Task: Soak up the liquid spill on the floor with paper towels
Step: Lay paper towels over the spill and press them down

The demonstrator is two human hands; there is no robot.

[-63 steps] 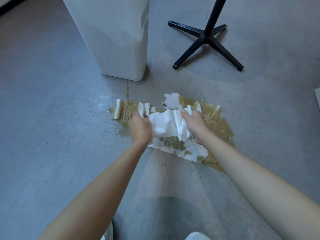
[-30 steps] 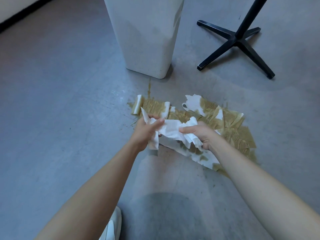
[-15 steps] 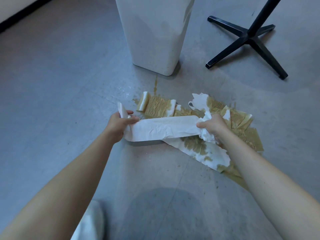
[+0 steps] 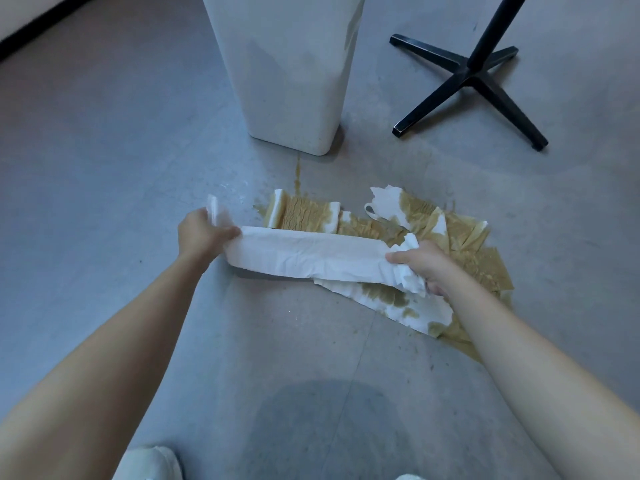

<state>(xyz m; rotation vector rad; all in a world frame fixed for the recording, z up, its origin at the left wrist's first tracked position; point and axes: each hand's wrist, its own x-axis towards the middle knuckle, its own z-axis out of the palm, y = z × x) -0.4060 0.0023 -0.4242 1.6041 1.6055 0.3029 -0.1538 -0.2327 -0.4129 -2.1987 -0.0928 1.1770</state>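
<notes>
A long strip of clean white paper towel (image 4: 308,254) is stretched just above the grey floor between my hands. My left hand (image 4: 201,233) grips its left end, and my right hand (image 4: 426,265) grips the bunched right end. Behind and under the strip lie several soaked, brown-stained paper towels (image 4: 464,244) covering the brownish spill (image 4: 298,178). A partly stained white sheet (image 4: 394,299) lies on the floor below my right hand.
A tall white bin (image 4: 287,71) stands right behind the spill. A black cross-shaped stand base (image 4: 471,77) is at the back right. The toe of a white shoe (image 4: 149,462) shows at the bottom edge. A dark wall base runs along the top left.
My hands have pulled apart, unfolding the crumpled clean towel into a long flat strip. The left hand moved left, away from the stained pile.
</notes>
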